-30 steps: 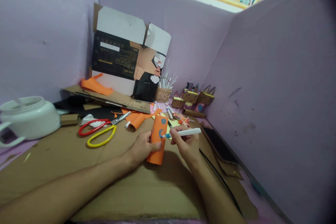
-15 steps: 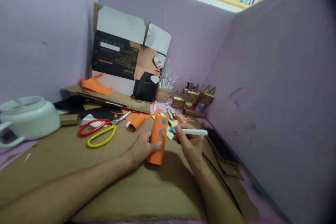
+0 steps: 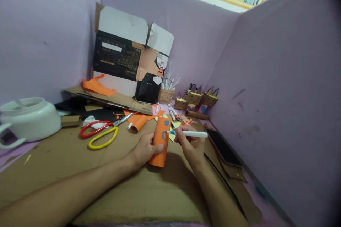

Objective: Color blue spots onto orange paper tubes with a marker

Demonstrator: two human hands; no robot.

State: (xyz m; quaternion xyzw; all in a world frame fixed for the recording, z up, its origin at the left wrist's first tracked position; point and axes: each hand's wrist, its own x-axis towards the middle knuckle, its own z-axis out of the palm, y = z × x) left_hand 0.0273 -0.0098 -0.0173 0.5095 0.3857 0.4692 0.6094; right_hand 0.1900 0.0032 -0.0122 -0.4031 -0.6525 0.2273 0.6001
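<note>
My left hand [image 3: 146, 149] is closed around the lower half of an orange paper tube [image 3: 159, 159], its thumb across the front. The tube stands nearly upright, leaning slightly, and carries several blue-grey round marks. Between the fingertips of my right hand [image 3: 191, 145] is a white marker [image 3: 195, 134] with a blue collar, lying almost level. The marker's tip meets the tube at one of the round marks, a ring not fully coloured in. Scissors [image 3: 105, 133] with one red and one yellow handle lie on the cardboard left of the tube.
Cardboard [image 3: 106, 191] covers the tabletop. A white pot [image 3: 34, 120] stands at the left, a dark phone [image 3: 223, 147] at the right. Behind are orange paper scraps [image 3: 140, 122], a basket of markers [image 3: 166, 95], small cardboard figures [image 3: 194, 98] and an unfolded box [image 3: 117, 56].
The marker and my right hand have shifted slightly left, and the ring on the tube shows a little more blue-grey. My left hand and the tube stay put.
</note>
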